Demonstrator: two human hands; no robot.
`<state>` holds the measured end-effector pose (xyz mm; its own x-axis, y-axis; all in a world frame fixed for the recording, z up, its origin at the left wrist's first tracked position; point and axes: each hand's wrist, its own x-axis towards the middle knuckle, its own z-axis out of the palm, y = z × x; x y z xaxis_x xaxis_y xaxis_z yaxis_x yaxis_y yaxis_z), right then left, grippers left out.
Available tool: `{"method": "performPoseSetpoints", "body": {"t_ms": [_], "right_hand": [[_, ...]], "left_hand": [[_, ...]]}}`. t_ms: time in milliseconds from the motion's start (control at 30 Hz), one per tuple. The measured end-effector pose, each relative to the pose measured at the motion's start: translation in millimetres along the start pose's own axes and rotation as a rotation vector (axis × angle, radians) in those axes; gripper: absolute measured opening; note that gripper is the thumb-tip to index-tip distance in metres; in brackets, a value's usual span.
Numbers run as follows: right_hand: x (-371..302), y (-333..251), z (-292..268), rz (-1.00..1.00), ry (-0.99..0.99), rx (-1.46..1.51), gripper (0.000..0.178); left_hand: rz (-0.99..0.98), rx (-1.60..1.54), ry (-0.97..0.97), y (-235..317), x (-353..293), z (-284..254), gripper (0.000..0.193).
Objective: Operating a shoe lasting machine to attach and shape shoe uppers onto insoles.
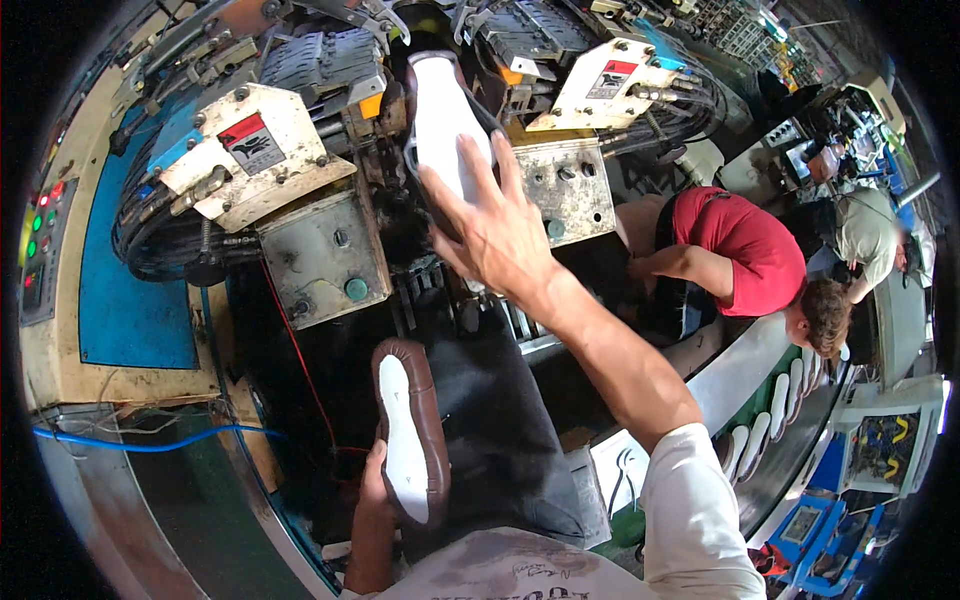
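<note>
My left hand (374, 484) grips a brown shoe upper (431, 440) low in front of me. Its white underside (402, 425) faces up, and the brown edge wraps round it. Farther off, my right hand (497, 230) lies palm down with spread fingers on the white sole side of a second, dark-edged shoe (442, 110). That shoe sits bottom up, toe end toward me, between the two sides of a shoe-making machine (265, 155). Part of my left hand's fingers is hidden behind the brown shoe.
A control panel (42, 245) with lit buttons stands at the left. Black hoses (150, 240) and a blue cable (150, 443) run nearby. To the right, a person in a red shirt (735, 250) bends beside a conveyor (810, 430) bearing several white-bottomed shoes (757, 445).
</note>
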<state>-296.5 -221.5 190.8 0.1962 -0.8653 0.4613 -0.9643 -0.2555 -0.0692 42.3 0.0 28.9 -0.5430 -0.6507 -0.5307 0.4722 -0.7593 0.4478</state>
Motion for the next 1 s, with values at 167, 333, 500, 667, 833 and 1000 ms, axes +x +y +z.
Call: {"method": "performPoseSetpoints", "body": {"t_ms": [167,333,500,667,833,1000], "right_hand": [[62,25,10,-0.021,-0.032,-0.038,0.072],[116,53,28,-0.071,0.075,-0.004,0.068],[119,60,24,-0.079,0.088,0.057,0.067],[124,54,13,-0.106,0.1,-0.013,0.067],[136,36,-43,-0.13,-0.134,-0.09,0.066],[32,16,6,0.025,0.209,0.38,0.099]], "left_hand": [[-0.013,-0.032,0.118,3,34,13,0.072],[-0.007,0.069,0.113,13,73,24,0.072],[-0.001,0.024,0.055,18,93,39,0.074],[0.057,-0.046,-0.106,30,95,71,0.087],[0.199,0.129,-0.201,48,88,103,0.113],[0.392,0.469,-0.064,49,71,128,0.113]]}}
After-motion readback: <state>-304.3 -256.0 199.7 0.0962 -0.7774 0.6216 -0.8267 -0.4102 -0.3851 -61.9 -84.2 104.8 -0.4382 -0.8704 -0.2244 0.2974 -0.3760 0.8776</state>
